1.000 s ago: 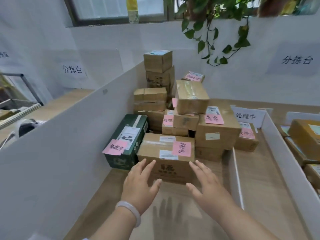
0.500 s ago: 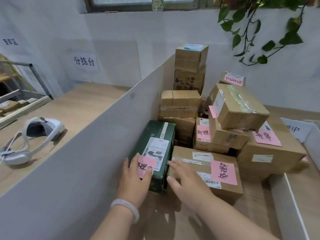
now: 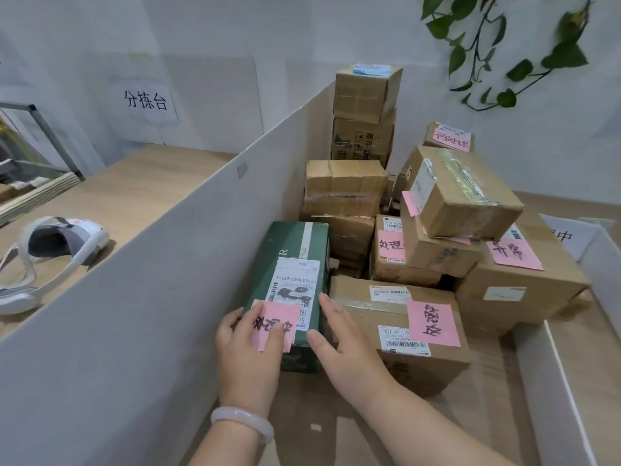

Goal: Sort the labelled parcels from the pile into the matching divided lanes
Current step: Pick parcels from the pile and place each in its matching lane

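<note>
Presently: dark green rectangular cardboard parcel (image 3: 295,290) with pink label, front of pile beside white divider (image 3: 161,297). Left hand (image 3: 250,348) and right hand (image 3: 339,344) flanked it, fingers spread, apparently not yet gripping.

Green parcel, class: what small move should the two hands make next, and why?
Probably close on the green parcel and lift it out: the left hand and right hand flank its near end, and it stands free at the pile's front beside the white divider.

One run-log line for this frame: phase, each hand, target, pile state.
phase: grasping | left hand: on near-left end of green box | right hand: on its right side | box: on lane floor, not lifted | pile: stacked behind
</note>
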Tool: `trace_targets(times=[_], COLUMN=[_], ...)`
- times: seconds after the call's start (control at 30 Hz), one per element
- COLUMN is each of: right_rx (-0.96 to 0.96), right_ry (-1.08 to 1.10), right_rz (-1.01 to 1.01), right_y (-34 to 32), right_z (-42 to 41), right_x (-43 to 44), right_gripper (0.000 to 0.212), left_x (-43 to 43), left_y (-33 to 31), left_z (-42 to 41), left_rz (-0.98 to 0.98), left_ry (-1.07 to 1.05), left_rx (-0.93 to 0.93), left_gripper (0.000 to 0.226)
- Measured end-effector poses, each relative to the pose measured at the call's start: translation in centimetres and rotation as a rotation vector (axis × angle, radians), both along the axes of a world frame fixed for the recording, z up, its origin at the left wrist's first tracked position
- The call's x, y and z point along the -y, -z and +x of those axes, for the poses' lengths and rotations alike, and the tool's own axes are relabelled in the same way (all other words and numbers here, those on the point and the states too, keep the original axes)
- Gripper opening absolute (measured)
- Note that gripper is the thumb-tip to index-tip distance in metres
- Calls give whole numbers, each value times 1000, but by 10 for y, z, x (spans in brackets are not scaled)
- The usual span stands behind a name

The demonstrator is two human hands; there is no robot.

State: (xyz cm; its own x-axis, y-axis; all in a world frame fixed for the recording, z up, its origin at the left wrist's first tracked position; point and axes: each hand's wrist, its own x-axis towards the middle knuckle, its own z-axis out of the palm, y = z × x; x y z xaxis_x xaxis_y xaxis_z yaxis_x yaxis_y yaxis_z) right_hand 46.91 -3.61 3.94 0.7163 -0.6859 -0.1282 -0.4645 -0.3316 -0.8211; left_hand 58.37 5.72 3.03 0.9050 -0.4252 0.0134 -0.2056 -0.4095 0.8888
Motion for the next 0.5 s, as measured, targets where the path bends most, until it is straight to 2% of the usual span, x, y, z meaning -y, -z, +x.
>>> trace_targets(times=[0.33, 0.43, 0.5], right_rx=[366, 431, 462], right_ry=[157, 222, 260], right_rz=[58, 27, 27], right_y=[-44, -59, -66], right_z=[-48, -82, -110], right_x=[-47, -58, -65], right_gripper=[63, 64, 64], left_x=[-43, -51, -52], left_y=[-53, -73, -84], left_z=[-52, -79, -103], left_rz=[-231, -328, -426], left_ry=[8, 103, 167], left_rx=[106, 70, -25], left_gripper=[41, 41, 44])
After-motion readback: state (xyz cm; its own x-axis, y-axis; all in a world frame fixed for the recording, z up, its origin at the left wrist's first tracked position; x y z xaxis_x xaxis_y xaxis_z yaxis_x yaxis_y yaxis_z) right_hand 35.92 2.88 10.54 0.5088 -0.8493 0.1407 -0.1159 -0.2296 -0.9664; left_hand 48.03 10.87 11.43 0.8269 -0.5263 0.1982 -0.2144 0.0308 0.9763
